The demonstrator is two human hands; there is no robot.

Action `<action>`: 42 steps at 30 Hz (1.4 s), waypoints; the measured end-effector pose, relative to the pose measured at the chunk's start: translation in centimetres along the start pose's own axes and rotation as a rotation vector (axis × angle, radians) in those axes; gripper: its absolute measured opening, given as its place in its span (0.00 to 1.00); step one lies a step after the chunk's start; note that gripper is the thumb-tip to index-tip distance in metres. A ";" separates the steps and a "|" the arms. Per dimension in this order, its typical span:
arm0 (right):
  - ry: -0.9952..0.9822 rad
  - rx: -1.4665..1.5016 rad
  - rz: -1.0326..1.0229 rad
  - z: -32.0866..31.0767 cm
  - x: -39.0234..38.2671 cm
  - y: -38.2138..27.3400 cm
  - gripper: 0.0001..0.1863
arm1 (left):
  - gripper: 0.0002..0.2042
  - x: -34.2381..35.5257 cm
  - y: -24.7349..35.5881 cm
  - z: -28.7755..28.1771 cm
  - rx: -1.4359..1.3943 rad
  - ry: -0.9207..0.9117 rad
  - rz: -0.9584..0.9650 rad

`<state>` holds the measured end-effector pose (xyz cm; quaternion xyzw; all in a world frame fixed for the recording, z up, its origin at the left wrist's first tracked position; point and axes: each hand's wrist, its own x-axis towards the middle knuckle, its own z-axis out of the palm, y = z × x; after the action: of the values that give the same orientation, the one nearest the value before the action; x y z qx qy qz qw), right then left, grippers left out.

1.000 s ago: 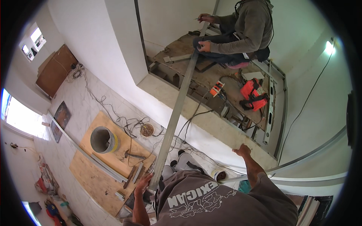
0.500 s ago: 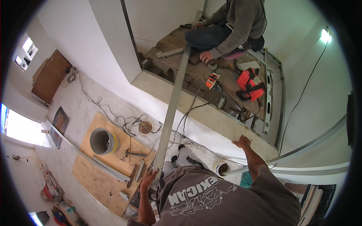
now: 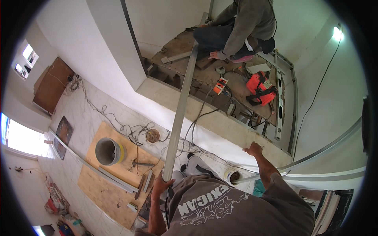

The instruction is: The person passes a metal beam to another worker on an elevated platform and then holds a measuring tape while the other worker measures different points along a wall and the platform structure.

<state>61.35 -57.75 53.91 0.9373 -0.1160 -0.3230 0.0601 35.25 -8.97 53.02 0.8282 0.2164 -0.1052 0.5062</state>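
Note:
My left hand (image 3: 162,185) is closed around the near end of a long grey metal profile (image 3: 180,114). The bar slopes up across the whitish ledge (image 3: 177,99), its far end by the bent leg of a co-worker (image 3: 252,27). At the right part of the ledge my right hand (image 3: 254,150) leans on the edge, fingers curled over it. The co-worker sits on a brown wooden board (image 3: 232,89) beyond the ledge, one hand (image 3: 214,55) down on the board near the bar.
Beyond the ledge lie a red tool bag (image 3: 260,88), a spirit level (image 3: 279,106), a tape measure (image 3: 220,70) and an orange box (image 3: 221,85). On the left, a bucket (image 3: 109,151) and hammer (image 3: 142,163) rest on plywood (image 3: 92,173). Cables (image 3: 134,129) cross the floor.
My left hand has shifted slightly up and right, now wrapping the bar's near end. The co-worker's hand has moved a little up and left. My right hand stays on the ledge.

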 end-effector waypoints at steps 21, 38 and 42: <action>0.025 0.002 -0.003 0.0 -0.3 0.0 0.55 | 0.31 0.0 0.9 -0.1 -0.037 -0.033 -0.065; 0.064 0.015 -0.006 -0.2 -0.5 -0.1 0.45 | 0.31 -0.2 0.9 0.6 0.043 -0.021 -0.084; 0.088 0.002 -0.019 0.3 -0.2 0.2 0.46 | 0.32 -0.2 1.3 0.4 0.034 -0.050 -0.085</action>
<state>60.96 -57.91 53.85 0.9517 -0.1048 -0.2818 0.0614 35.67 -9.86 53.96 0.8237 0.2370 -0.1510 0.4925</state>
